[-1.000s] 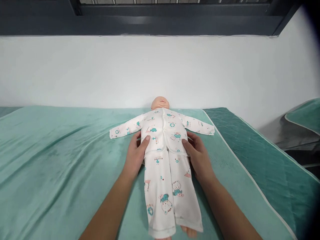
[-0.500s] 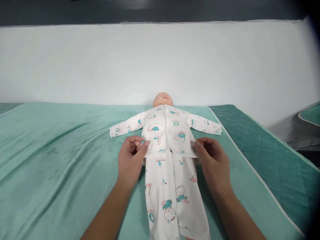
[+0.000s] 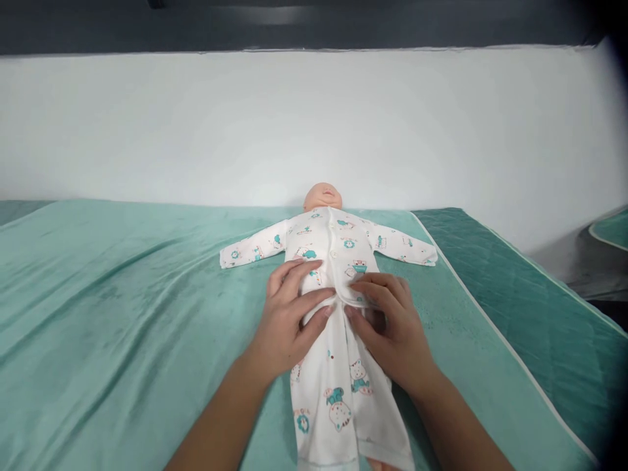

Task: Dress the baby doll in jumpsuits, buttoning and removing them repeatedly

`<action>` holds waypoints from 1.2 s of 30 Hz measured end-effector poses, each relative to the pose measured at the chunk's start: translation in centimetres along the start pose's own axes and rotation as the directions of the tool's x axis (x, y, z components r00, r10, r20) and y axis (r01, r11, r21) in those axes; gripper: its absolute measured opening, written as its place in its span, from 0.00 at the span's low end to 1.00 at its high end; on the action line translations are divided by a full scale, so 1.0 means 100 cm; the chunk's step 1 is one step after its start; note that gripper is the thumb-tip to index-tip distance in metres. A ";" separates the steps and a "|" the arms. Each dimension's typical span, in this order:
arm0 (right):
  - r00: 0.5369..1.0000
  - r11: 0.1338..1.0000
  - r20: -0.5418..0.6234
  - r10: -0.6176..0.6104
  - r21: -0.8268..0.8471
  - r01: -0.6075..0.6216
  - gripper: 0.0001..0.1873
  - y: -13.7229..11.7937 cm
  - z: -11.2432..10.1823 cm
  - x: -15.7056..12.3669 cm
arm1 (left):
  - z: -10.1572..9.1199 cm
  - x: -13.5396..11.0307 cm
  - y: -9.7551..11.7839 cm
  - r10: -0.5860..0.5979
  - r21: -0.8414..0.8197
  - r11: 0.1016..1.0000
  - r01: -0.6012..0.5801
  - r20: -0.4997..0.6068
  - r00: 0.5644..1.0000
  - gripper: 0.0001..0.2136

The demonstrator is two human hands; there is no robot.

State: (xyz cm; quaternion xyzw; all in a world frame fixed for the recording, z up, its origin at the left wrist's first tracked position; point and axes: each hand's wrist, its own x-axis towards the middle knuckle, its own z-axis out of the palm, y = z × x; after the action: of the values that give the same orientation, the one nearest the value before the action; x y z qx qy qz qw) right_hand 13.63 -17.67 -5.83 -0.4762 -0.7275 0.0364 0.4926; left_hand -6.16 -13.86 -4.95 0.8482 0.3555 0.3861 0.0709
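Note:
A baby doll [image 3: 322, 195] lies on its back on a green bed sheet [image 3: 122, 307], head toward the wall. It wears a white printed top [image 3: 338, 245] with buttons down the front and matching white trousers [image 3: 343, 399]. My left hand [image 3: 289, 317] rests on the doll's waist from the left, fingers stretched across the top's hem. From the right, my right hand [image 3: 387, 327] lies flat on the same hem, fingers spread. Both hands touch the cloth near the bottom of the button line and hold nothing.
A white wall [image 3: 314, 124] rises behind the bed, with a dark window frame [image 3: 314, 23] above it. A darker green quilted mat [image 3: 510, 288] lies to the right. The edge of another green cushion [image 3: 611, 226] shows at far right.
Both hands have let go of the top's side hems and moved inward to lie flat on the doll's waist at the middle.

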 end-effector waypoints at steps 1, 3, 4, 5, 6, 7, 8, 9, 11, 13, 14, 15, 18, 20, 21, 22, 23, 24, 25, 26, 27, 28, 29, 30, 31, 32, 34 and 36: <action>1.000 1.000 0.004 0.010 -0.018 -0.010 0.16 0.000 0.000 0.000 | 0.000 0.000 0.000 -0.002 -0.007 1.000 0.002 0.012 1.000 0.12; 1.000 0.999 0.000 0.009 -0.044 -0.009 0.14 0.000 0.001 0.000 | 0.001 0.000 0.000 -0.006 -0.025 1.000 0.006 0.028 1.000 0.11; 1.000 0.999 -0.011 0.002 -0.052 -0.003 0.14 0.000 0.001 0.001 | 0.001 0.000 0.001 -0.014 -0.037 0.999 0.015 0.034 0.999 0.11; 1.000 0.998 -0.026 -0.008 -0.055 0.006 0.13 0.000 0.001 0.001 | 0.002 0.000 0.001 -0.025 -0.053 0.998 0.027 0.039 0.999 0.11; 0.999 0.998 -0.045 -0.021 -0.052 0.019 0.13 0.000 0.000 0.001 | 0.002 0.000 0.001 -0.039 -0.073 0.996 0.042 0.044 0.998 0.11; 0.997 0.998 -0.065 -0.039 -0.046 0.036 0.14 -0.001 0.000 0.001 | 0.003 0.000 0.001 -0.051 -0.094 0.994 0.055 0.046 0.998 0.11; 0.995 0.998 -0.085 -0.060 -0.038 0.057 0.15 -0.001 0.000 0.001 | 0.004 0.000 0.001 -0.061 -0.117 0.991 0.066 0.041 0.997 0.12; 0.992 0.997 -0.094 -0.079 -0.028 0.077 0.15 -0.002 0.000 0.002 | 0.004 0.000 0.001 -0.068 -0.139 0.988 0.072 0.032 0.997 0.12; 0.993 0.995 -0.066 -0.099 0.000 0.099 0.15 -0.002 -0.001 0.003 | 0.005 0.000 0.001 -0.068 -0.173 0.983 0.067 0.005 0.998 0.16; 0.996 0.995 -0.003 -0.089 0.039 0.089 0.13 -0.003 -0.001 0.003 | 0.005 0.000 0.000 -0.055 -0.177 0.983 0.052 -0.012 0.998 0.20; 0.997 0.995 0.024 -0.072 0.067 0.070 0.11 -0.003 -0.001 0.003 | 0.005 0.000 0.000 -0.048 -0.168 0.985 0.046 -0.009 0.999 0.21; 0.998 0.994 0.037 -0.046 0.102 0.042 0.09 -0.003 -0.002 0.003 | 0.005 0.000 -0.001 -0.040 -0.155 0.987 0.039 -0.002 0.999 0.20; 0.993 0.957 0.023 0.115 0.264 -0.117 0.04 -0.004 -0.003 0.000 | 0.005 0.002 -0.002 -0.042 -0.134 0.990 0.043 0.008 0.999 0.14; 0.960 0.879 0.005 0.281 0.400 -0.259 0.07 -0.002 -0.004 -0.002 | 0.005 0.003 -0.003 -0.065 -0.152 0.986 0.062 -0.011 0.998 0.10; 0.929 0.820 -0.008 0.369 0.474 -0.322 0.09 -0.001 -0.005 -0.003 | 0.005 0.003 -0.003 -0.077 -0.165 0.984 0.072 -0.024 0.997 0.10; 0.891 0.745 -0.015 0.454 0.554 -0.371 0.11 0.001 -0.005 -0.003 | 0.005 0.004 -0.004 -0.089 -0.181 0.980 0.082 -0.036 0.995 0.09; 0.848 0.656 -0.011 0.530 0.639 -0.402 0.11 0.003 -0.005 -0.002 | 0.005 0.004 -0.005 -0.102 -0.200 0.976 0.090 -0.051 0.993 0.09; 0.808 0.554 0.016 0.589 0.720 -0.418 0.12 0.006 -0.006 -0.001 | 0.004 0.004 -0.006 -0.119 -0.222 0.970 0.101 -0.070 0.990 0.09; 0.775 0.446 0.057 0.630 0.790 -0.421 0.11 0.009 -0.006 0.000 | 0.003 0.004 -0.007 -0.146 -0.247 0.962 0.119 -0.095 0.985 0.09; 0.753 0.344 0.106 0.649 0.843 -0.415 0.11 0.012 -0.007 0.001 | 0.002 0.003 -0.007 -0.186 -0.277 0.950 0.146 -0.124 0.975 0.10; 0.744 0.256 0.156 0.650 0.877 -0.407 0.11 0.015 -0.008 0.002 | 0.001 0.002 -0.007 -0.239 -0.314 0.932 0.182 -0.153 0.959 0.11; 0.740 0.189 0.193 0.644 0.897 -0.399 0.11 0.017 -0.008 0.003 | -0.001 0.000 -0.006 -0.301 -0.361 0.906 0.222 -0.180 0.936 0.12; 0.737 0.142 0.214 0.641 0.911 -0.388 0.11 0.018 -0.010 0.003 | -0.003 -0.003 -0.004 -0.367 -0.414 0.872 0.262 -0.198 0.909 0.13; 0.733 0.110 0.223 0.642 0.920 -0.376 0.10 0.017 -0.011 0.001 | -0.005 -0.007 -0.002 -0.431 -0.472 0.830 0.298 -0.203 0.879 0.15; 0.726 0.090 0.222 0.651 0.927 -0.363 0.09 0.016 -0.013 -0.002 | -0.008 -0.014 0.002 -0.491 -0.525 0.784 0.331 -0.199 0.848 0.16; 0.717 0.079 0.214 0.663 0.933 -0.352 0.09 0.012 -0.015 -0.008 | -0.012 -0.022 0.007 -0.546 -0.564 0.741 0.365 -0.190 0.816 0.16; 0.695 0.078 0.193 0.692 0.938 -0.338 0.07 0.001 -0.022 -0.030 | -0.024 -0.048 0.020 -0.637 -0.587 0.680 0.439 -0.176 0.751 0.17; 0.668 0.084 0.197 0.718 0.928 -0.364 0.06 -0.013 -0.034 -0.066 | -0.041 -0.086 0.033 -0.696 -0.542 0.660 0.520 -0.181 0.695 0.18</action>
State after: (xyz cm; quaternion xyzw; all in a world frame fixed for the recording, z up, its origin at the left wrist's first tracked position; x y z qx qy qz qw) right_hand 15.70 -24.57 -7.93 -0.3444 -0.2462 0.5461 0.7229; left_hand -11.08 -22.53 -6.01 0.5449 0.5301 0.5633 0.3236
